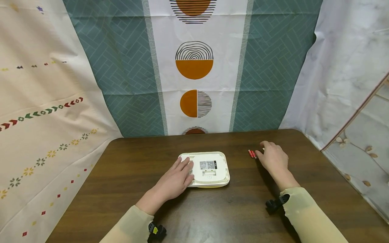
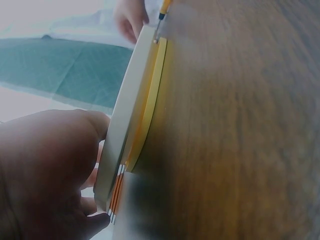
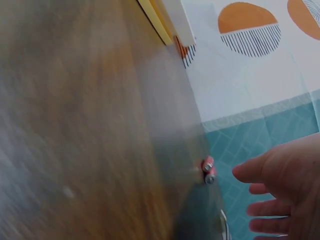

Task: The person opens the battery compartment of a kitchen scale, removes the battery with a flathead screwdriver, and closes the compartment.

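Note:
A flat white device with rounded corners [image 1: 223,168] lies underside up on the table, showing a printed label and a small battery compartment. Yellow edging shows beneath it in the left wrist view. My left hand [image 1: 175,178] rests across its left side, fingers extended. Two red batteries [image 1: 252,154] lie side by side on the table to the right. Just right of them, my right hand [image 1: 274,158] hovers with loosely bent fingers and nothing visible in its grasp. In the right wrist view, the batteries [image 3: 208,171] are a short gap from the thumb.
A yellow-handled screwdriver [image 2: 163,11] appears past the device's far end in the left wrist view. The brown wooden table [image 1: 237,209] meets a patterned curtain [image 1: 130,111] at the back. White cloth [image 1: 343,84] hangs along the right side.

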`<state>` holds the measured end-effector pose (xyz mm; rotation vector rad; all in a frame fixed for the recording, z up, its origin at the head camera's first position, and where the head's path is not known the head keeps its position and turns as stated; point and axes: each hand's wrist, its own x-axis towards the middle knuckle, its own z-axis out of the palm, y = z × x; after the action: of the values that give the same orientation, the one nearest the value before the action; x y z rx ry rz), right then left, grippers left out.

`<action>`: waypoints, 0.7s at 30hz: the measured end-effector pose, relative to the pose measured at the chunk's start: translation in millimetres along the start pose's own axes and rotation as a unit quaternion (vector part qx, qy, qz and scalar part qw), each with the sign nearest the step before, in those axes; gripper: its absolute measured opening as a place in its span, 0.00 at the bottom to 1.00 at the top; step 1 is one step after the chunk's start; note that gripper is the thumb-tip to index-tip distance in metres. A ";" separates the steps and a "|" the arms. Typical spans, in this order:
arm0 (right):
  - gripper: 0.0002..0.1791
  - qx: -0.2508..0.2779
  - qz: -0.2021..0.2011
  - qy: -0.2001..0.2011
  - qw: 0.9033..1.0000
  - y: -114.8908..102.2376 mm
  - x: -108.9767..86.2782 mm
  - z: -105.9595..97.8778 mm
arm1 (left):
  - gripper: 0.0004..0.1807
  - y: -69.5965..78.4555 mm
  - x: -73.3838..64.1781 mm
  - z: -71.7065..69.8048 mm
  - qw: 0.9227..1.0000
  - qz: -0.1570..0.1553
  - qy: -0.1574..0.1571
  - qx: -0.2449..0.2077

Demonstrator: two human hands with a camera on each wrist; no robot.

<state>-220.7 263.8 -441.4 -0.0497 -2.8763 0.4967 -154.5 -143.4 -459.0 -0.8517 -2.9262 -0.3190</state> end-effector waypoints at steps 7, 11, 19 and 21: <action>0.31 0.003 0.021 -0.004 1.000 15.3 3.6 -8.0 | 0.33 -0.3 -0.5 -0.6 1.000 -0.002 -0.005 -0.004; 0.35 0.003 0.030 -0.018 0.999 22.8 5.2 -7.5 | 0.33 -0.4 -0.3 -1.4 1.000 -0.006 -0.010 -0.002; 0.42 -0.009 0.044 -0.051 0.998 33.5 5.9 -5.5 | 0.33 -0.6 0.7 -1.7 1.000 -0.011 -0.010 -0.005; 0.42 -0.015 0.047 -0.059 0.997 35.7 6.5 -5.8 | 0.33 -0.6 0.7 -2.2 1.000 -0.010 -0.010 -0.005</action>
<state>-225.9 299.9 -446.7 -0.1682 -3.0078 0.4905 -155.4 -144.0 -456.8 -0.8332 -2.9555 -0.3291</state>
